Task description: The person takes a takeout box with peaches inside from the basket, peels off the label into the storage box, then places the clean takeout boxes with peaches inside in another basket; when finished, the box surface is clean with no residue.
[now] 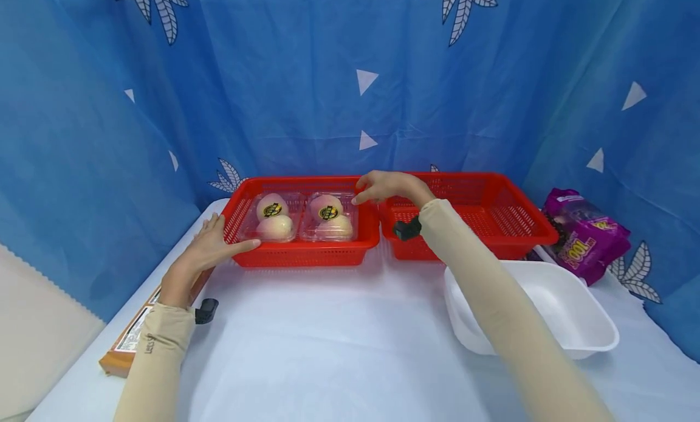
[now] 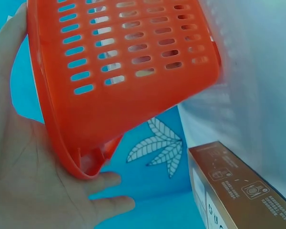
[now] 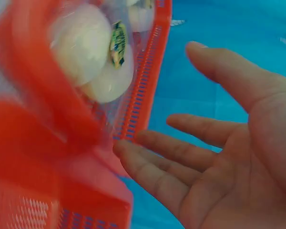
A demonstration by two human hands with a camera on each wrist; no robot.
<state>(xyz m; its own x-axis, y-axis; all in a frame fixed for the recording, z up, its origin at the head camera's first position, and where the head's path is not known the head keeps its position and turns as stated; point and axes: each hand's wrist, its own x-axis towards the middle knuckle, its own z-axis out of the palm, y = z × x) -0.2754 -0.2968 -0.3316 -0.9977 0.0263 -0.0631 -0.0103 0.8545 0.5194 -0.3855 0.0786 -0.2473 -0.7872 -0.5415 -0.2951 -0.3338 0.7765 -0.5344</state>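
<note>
Red plastic forms the basket (image 1: 306,255) between my hands in the head view, two peach packs (image 1: 275,220) inside; my left hand (image 1: 212,245) spreads against its left end, my right hand (image 1: 387,186) bends over its right end, beside another basket (image 1: 511,240). The left wrist view shows my palm against the basket, fingers straight, a brown box (image 2: 243,186) near. Right wrist view: my fingers stand wide apart, holding nothing, near the peaches (image 3: 83,45).

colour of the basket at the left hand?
The basket is red, clearest in the head view.
</note>
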